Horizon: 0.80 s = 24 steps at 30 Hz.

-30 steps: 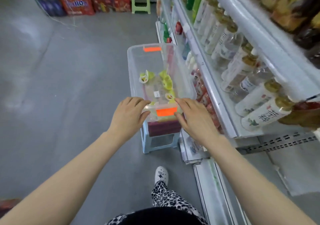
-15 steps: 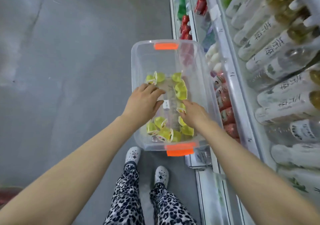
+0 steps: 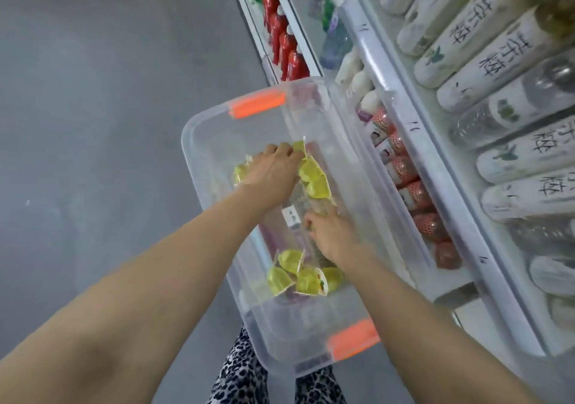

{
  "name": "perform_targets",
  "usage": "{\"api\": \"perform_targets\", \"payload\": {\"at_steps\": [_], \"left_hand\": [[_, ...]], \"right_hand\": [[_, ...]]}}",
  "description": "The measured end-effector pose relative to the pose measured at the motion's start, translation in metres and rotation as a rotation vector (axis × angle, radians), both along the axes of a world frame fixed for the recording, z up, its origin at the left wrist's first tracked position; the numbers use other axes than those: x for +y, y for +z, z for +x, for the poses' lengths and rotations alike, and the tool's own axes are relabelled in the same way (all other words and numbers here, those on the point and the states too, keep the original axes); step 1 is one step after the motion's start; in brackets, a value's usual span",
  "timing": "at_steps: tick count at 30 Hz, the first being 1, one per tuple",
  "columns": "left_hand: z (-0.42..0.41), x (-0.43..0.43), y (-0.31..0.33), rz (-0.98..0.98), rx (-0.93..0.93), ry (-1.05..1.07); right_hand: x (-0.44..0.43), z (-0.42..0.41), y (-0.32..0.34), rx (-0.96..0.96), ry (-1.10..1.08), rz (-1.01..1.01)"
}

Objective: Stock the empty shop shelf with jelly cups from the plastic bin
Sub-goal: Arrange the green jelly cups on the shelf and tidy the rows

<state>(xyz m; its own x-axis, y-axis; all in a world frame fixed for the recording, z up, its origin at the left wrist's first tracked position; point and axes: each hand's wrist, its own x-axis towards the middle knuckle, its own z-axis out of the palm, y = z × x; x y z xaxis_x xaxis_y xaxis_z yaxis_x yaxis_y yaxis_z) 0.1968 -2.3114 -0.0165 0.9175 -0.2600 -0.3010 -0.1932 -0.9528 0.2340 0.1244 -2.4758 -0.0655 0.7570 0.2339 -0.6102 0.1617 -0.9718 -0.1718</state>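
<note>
Lying loose, the jelly cups (image 3: 314,182) form two clusters inside the clear plastic bin (image 3: 199,142). The left hand (image 3: 273,170) covers the far cluster and the right hand (image 3: 329,235) touches the middle cups; a grip by either cannot be confirmed. Hazard: a hasty multi-cup grab could drop cups or dent lids against the adjacent stocked shelf (image 3: 413,129).

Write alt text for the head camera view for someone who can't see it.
Seen from above, a person's left hand and right hand reach among yellow jelly cups in a clear plastic bin beside a shop shelf of bottles.
</note>
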Motion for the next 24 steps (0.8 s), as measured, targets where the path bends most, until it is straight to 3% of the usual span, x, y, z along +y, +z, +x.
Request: {"api": "perform_targets", "payload": {"at_steps": [7,11,17,24], "left_hand": [[0.034,-0.024,-0.049,0.131,0.023,-0.274],[0.041,-0.026,-0.055,0.141,-0.015,-0.316],[0.027,-0.026,-0.05,0.268,0.095,-0.4],[0.019,-0.022,-0.035,0.106,0.164,-0.274]], "right_hand": [[-0.004,-0.004,0.026,-0.073,-0.157,0.044],[-0.011,-0.001,0.04,-0.003,-0.241,0.108],[-0.015,-0.006,0.053,-0.037,-0.31,0.204],[-0.019,-0.023,0.069,-0.104,-0.35,0.215]]}}
